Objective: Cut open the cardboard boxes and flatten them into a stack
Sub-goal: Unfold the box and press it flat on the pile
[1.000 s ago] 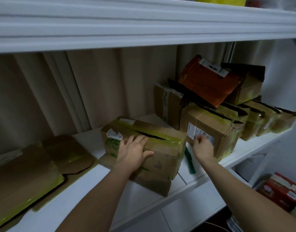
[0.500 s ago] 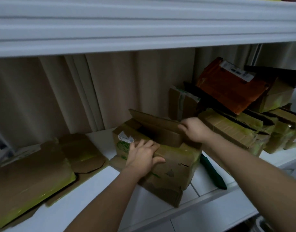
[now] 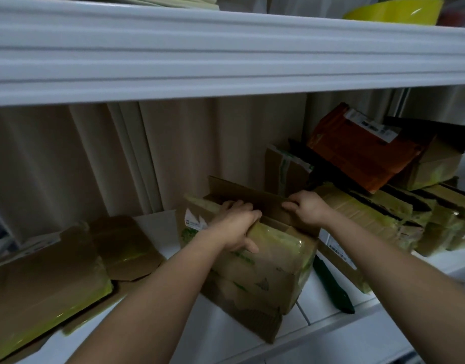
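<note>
Two hands are on one brown cardboard box wrapped in yellow-green tape (image 3: 268, 258), which stands near the front edge of the white tiled shelf (image 3: 318, 308), at the middle of the view. My left hand (image 3: 236, 227) grips the near top flap of this box: fingers curled over its edge into the opening, thumb pressed on the outer taped face. My right hand (image 3: 306, 207) pinches the right end of the raised far flap (image 3: 242, 191), fingers curled round its edge. That flap stands upright; the box top is open between the two flaps. A white label (image 3: 193, 222) sits on the box's upper left corner.

To the left, flattened brown cardboard sheets with yellow-green tape (image 3: 42, 279) lie flat on the shelf, one overlapping another. Just to the right of the box, a dark green long-handled tool (image 3: 331, 285) lies on the shelf surface, touched by neither hand; whether it is a knife I cannot tell. Behind and to the right stands a row of further taped brown boxes (image 3: 378, 219), with an orange-red box bearing a white shipping label (image 3: 357, 148) resting tilted on top of them. A beige pleated curtain (image 3: 121, 158) hangs behind the shelf. A white upper shelf board (image 3: 226, 53) runs across the top of the view.
</note>
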